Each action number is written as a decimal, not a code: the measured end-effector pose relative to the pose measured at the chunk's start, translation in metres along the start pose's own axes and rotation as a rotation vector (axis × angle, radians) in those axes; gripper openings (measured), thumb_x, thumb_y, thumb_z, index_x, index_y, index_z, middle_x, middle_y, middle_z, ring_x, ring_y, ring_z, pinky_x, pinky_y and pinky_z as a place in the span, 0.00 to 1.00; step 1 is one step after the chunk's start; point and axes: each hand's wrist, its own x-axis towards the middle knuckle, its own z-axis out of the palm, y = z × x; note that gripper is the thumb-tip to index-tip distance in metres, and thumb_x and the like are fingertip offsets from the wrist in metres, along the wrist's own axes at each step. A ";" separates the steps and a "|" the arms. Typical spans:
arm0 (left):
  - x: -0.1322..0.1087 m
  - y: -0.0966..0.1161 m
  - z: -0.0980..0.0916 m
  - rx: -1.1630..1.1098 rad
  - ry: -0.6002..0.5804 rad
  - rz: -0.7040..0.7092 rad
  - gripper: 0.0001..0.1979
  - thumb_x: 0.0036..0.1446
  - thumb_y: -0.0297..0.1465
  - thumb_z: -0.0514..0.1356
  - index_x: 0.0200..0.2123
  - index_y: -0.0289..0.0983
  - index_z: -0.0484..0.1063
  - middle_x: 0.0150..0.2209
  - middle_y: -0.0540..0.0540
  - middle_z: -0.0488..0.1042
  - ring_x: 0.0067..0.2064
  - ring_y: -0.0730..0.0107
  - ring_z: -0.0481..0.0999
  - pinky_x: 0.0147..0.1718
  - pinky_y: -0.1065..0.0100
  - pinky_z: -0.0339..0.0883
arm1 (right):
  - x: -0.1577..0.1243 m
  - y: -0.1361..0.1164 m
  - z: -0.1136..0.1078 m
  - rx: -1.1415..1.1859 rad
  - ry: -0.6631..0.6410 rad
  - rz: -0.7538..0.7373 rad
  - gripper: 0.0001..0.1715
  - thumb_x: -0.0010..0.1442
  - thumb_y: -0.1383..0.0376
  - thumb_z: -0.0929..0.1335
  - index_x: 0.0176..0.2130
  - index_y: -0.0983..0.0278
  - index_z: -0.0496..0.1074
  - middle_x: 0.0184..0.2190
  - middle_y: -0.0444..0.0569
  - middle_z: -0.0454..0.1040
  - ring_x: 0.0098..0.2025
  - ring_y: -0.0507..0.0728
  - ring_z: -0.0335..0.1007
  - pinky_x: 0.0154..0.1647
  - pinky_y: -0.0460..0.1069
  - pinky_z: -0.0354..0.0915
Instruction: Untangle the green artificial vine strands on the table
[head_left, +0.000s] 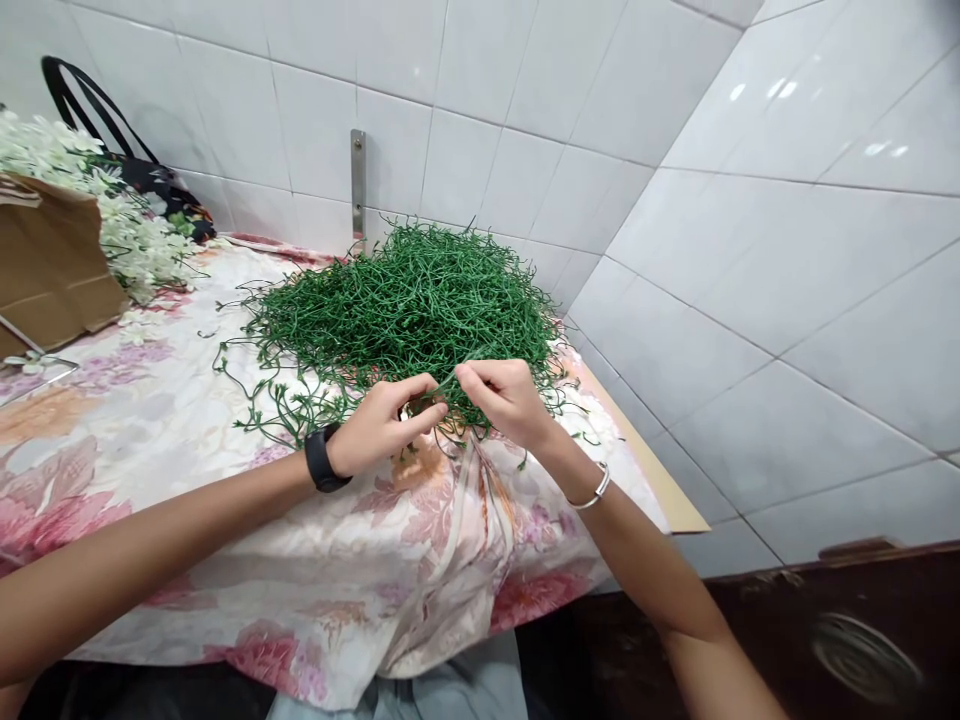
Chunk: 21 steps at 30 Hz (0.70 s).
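One counter (664, 490) under floral cloth (202, 400); one tangled heap of green stems (435, 295) thereon; left hand (382, 425), thumb and forefinger parted, grip uncertain; right hand (514, 400), pinching one thin stem (448, 381) between both, best steadied lightly, clear of the tangle.

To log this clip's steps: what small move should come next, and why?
Probably close the left hand on the thin green strand: that hand's thumb and forefinger look parted beside it, while the right hand appears to pinch it.
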 end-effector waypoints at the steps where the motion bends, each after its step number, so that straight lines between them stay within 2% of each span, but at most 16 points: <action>1: 0.001 -0.001 0.000 -0.025 -0.001 -0.015 0.09 0.56 0.34 0.52 0.27 0.35 0.63 0.24 0.53 0.64 0.27 0.75 0.64 0.28 0.72 0.57 | 0.000 0.001 0.002 -0.051 -0.022 -0.033 0.22 0.60 0.62 0.58 0.17 0.65 0.50 0.15 0.39 0.48 0.19 0.45 0.44 0.21 0.44 0.44; 5: 0.006 -0.005 -0.002 -0.154 -0.004 -0.064 0.11 0.53 0.37 0.55 0.28 0.34 0.66 0.27 0.50 0.68 0.31 0.73 0.66 0.31 0.71 0.59 | 0.000 0.005 0.006 -0.112 -0.045 -0.103 0.20 0.61 0.63 0.57 0.19 0.65 0.52 0.17 0.39 0.51 0.21 0.45 0.48 0.24 0.43 0.47; 9: 0.010 -0.007 -0.006 -0.341 -0.007 -0.086 0.14 0.55 0.39 0.52 0.30 0.33 0.68 0.30 0.47 0.71 0.33 0.72 0.69 0.36 0.69 0.61 | 0.003 0.007 0.005 -0.080 -0.018 -0.088 0.18 0.61 0.62 0.57 0.21 0.66 0.57 0.18 0.39 0.54 0.21 0.46 0.50 0.24 0.43 0.49; 11: 0.011 -0.008 -0.008 -0.347 0.028 -0.089 0.14 0.54 0.40 0.53 0.31 0.34 0.69 0.31 0.47 0.71 0.34 0.71 0.69 0.36 0.69 0.62 | 0.005 0.007 0.003 -0.073 -0.001 -0.076 0.17 0.60 0.62 0.58 0.22 0.66 0.60 0.18 0.40 0.57 0.22 0.46 0.51 0.25 0.43 0.50; 17: 0.015 -0.007 -0.019 -0.094 0.113 -0.026 0.11 0.50 0.38 0.57 0.27 0.34 0.66 0.27 0.50 0.67 0.30 0.74 0.65 0.30 0.71 0.59 | 0.011 0.008 -0.002 -0.082 0.029 -0.123 0.12 0.60 0.64 0.59 0.28 0.67 0.64 0.23 0.44 0.62 0.26 0.48 0.55 0.28 0.44 0.54; 21: 0.017 -0.006 -0.029 0.148 0.137 0.092 0.08 0.49 0.34 0.58 0.27 0.35 0.65 0.27 0.50 0.66 0.30 0.73 0.64 0.31 0.70 0.58 | 0.019 0.005 -0.007 -0.124 0.042 -0.178 0.12 0.60 0.65 0.59 0.26 0.67 0.63 0.23 0.44 0.62 0.27 0.48 0.55 0.29 0.44 0.55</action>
